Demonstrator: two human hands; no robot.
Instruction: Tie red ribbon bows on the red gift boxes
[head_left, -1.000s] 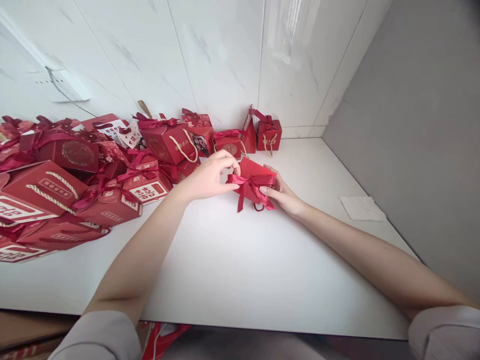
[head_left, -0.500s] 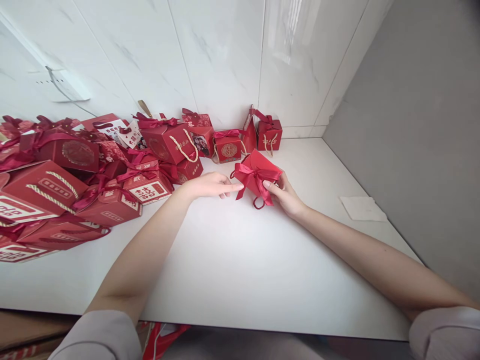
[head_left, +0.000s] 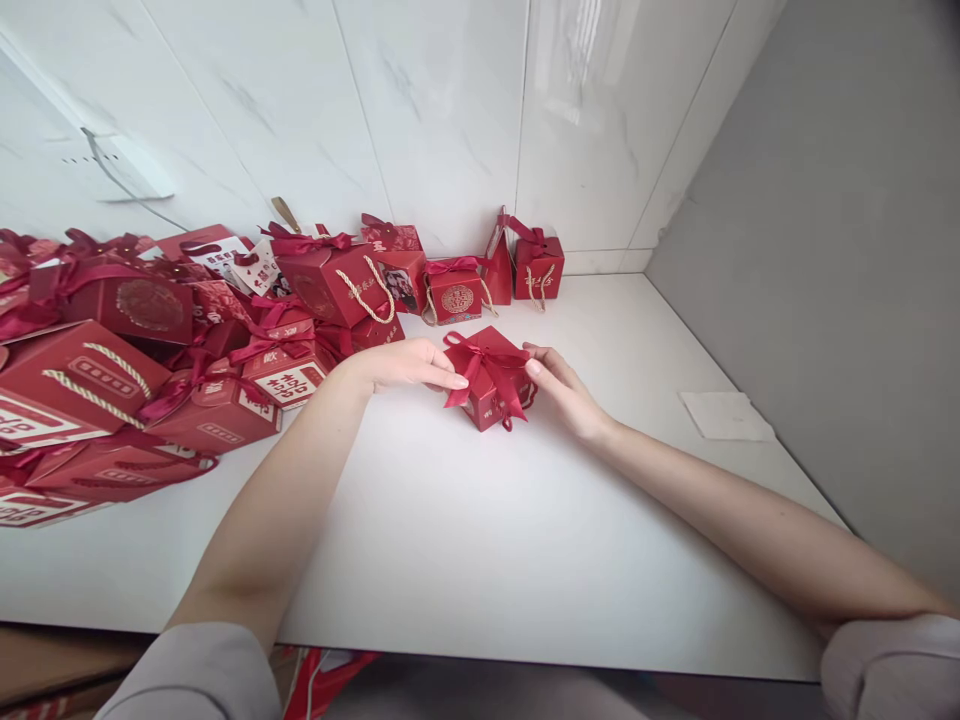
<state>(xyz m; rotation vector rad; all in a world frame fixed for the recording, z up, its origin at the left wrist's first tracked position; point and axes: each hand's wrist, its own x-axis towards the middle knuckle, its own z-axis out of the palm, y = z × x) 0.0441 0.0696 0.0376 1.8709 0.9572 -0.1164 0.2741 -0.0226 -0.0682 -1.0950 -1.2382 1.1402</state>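
Observation:
A small red gift box [head_left: 489, 404] stands upright on the white table, with dark red cord at its right side. Tied across its top is a shiny red ribbon bow [head_left: 487, 357], tails hanging down the front. At the left of the bow, my left hand [head_left: 409, 365] is closed, with thumb and finger pinching the ribbon. My right hand [head_left: 566, 392] is closed on the ribbon's right side, its fingertips next to the box's right edge. Parts of the fingers are hidden.
Many red gift boxes [head_left: 225, 425] with ribbons and cord handles are piled at the left. Several more, including a box with a round gold emblem [head_left: 460, 297], line the tiled wall [head_left: 450, 110]. A white square [head_left: 726, 415] lies at the table's right side.
The box came down from a tilted hold in my right hand to stand upright on the table. My right hand shifted from its side to the ribbon, and my left hand closed on the bow.

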